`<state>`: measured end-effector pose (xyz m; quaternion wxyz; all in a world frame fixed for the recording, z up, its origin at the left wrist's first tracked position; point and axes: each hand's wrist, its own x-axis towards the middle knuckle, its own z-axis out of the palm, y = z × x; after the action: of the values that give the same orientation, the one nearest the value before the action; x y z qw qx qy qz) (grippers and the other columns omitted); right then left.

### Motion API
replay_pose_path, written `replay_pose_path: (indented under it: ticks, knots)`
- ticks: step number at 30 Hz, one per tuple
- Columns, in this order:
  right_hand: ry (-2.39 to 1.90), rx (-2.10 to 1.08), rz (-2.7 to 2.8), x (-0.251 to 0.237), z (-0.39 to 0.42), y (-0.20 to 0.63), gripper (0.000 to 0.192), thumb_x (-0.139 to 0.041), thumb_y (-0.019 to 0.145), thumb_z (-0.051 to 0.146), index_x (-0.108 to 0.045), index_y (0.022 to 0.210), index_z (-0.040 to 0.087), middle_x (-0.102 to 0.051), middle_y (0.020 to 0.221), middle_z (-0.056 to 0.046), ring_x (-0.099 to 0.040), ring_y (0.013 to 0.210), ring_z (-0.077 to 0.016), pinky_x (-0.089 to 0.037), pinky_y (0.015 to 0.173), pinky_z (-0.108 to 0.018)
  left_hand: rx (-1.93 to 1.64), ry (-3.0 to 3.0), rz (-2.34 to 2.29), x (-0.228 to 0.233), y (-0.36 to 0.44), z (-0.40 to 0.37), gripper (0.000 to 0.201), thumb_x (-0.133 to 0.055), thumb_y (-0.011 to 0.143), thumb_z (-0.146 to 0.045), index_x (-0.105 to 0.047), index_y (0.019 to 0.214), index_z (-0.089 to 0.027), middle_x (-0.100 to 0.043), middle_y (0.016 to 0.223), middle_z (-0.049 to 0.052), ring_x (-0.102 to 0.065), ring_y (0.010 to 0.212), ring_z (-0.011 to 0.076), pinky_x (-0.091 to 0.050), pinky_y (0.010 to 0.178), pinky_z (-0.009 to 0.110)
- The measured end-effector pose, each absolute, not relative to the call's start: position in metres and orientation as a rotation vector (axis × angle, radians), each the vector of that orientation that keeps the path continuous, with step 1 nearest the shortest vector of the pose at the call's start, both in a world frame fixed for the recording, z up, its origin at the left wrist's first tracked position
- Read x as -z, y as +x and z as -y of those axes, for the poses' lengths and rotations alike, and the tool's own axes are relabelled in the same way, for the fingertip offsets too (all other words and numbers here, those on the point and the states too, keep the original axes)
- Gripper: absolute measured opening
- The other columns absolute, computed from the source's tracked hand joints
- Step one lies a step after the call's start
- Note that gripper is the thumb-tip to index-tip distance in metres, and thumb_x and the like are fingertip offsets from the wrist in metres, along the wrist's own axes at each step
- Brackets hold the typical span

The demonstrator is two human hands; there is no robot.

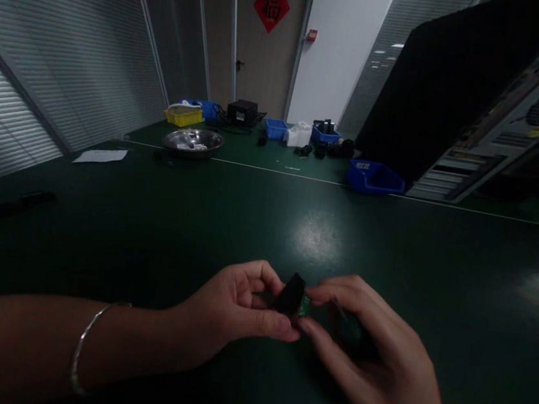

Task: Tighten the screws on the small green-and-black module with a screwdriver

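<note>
Low in the middle of the view, my left hand [243, 306] grips a small black block-shaped part [291, 294] between thumb and fingers. Against the right side of that part sits a small green circuit board [305, 306]. The thumb and index finger of my right hand [370, 346] pinch the board's edge, and both hands meet there. A thin grey object [339, 307] shows by the right hand's fingers; its kind is too dim to make out. Both hands are held over the dark green table [199, 220].
A metal bowl [193, 144] stands at the back left near a white paper [100, 156]. A blue bin [374, 177] sits beside a large black computer case [438, 85] on the right. Farther back are a yellow basket [183, 116] and a black box [242, 112]. A dark strip [17, 204] lies far left.
</note>
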<state>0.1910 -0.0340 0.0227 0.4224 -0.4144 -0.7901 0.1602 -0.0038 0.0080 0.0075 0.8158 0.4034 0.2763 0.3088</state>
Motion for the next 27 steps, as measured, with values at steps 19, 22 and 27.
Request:
replay_pose_path:
  ticks: [19,22,27]
  knots:
    - [-1.013,-0.35,1.967,-0.0257,0.0377,0.1928,0.027,-0.063,0.084,0.01,-0.058,0.108,0.023,-0.063,0.093,-0.003,-0.062,0.083,-0.0156,-0.053,0.069,-0.025,-0.645,0.709,-0.475,-0.0057,-0.0033,-0.0103,0.021,-0.068,0.079,-0.005,-0.06,0.098,-0.011,-0.068,0.096,0.009,-0.069,0.081,0.0154,-0.053,0.078,0.03]
    - [-0.981,-0.364,1.985,-0.0251,0.0367,0.1922,0.03,-0.062,0.084,0.008,-0.059,0.11,0.022,-0.063,0.092,-0.004,-0.062,0.084,-0.016,-0.053,0.067,-0.025,-0.639,0.7,-0.468,-0.0055,-0.0031,-0.009,0.024,-0.068,0.079,-0.005,-0.059,0.1,-0.012,-0.068,0.096,0.009,-0.069,0.081,0.0147,-0.054,0.076,0.028]
    - [-0.936,-0.367,2.008,-0.0251,0.0361,0.191,0.031,-0.062,0.083,0.005,-0.06,0.111,0.019,-0.062,0.093,-0.005,-0.062,0.085,-0.0153,-0.054,0.067,-0.024,-0.628,0.701,-0.459,-0.0073,-0.0027,-0.0087,0.025,-0.072,0.077,-0.006,-0.062,0.099,-0.01,-0.069,0.093,0.008,-0.069,0.079,0.0136,-0.056,0.072,0.025]
